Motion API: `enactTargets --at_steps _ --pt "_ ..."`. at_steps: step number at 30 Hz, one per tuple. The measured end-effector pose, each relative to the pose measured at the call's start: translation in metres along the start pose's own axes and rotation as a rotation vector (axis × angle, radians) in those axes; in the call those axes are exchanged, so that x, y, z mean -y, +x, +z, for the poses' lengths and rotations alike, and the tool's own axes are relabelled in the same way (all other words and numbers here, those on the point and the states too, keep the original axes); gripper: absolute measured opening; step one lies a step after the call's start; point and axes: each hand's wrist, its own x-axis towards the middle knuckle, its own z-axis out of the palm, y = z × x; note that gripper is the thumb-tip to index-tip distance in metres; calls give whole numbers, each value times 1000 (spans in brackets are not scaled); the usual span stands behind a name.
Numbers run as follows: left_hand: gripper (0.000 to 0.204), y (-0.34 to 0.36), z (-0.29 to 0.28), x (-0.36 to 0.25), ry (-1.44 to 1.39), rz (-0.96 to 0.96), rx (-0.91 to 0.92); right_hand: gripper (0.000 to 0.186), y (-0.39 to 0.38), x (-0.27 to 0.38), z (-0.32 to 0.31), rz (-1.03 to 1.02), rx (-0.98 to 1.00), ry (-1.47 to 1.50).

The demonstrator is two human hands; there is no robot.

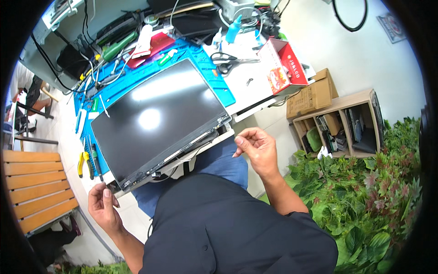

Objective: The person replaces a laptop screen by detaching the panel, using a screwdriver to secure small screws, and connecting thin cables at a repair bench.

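A laptop screen panel (159, 109) with a dark glossy face lies tilted across the near edge of the workbench. Thin circuit strips and wires show along its near edge. Off its lower left corner is my left hand (106, 208), with fingers curled in and thumb bent. By those fingertips ends a slim dark screwdriver-like tool (96, 157); I cannot tell whether they touch it. My right hand (259, 150) hovers beyond the panel's lower right corner, apart from it, thumb and fingers pinched together. Whatever either hand holds, if anything, is too small to make out.
Under the panel is a blue work mat (223, 91). Yellow-handled pliers (83, 165) lie left; scissors (228, 59), a blue bottle (234, 29) and a red box (289, 68) stand or lie farther back. A wooden shelf (342, 112) and leafy plants (365, 192) are at right.
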Motion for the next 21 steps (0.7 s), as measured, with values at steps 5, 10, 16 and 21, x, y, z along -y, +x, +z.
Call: enactTargets --at_steps 5,10,16,21 --pt "17 -12 -8 10 -75 28 -55 15 4 5 -24 -93 -85 -129" --pt "16 -29 -14 4 -59 73 -59 19 26 35 -58 -450 -321 -225" --pt "14 -54 -29 -10 -34 136 -88 18 22 67 -58 -649 -308 -307" --pt "13 -77 -30 -30 40 181 -96 10 9 50 -45 -515 -209 -348"
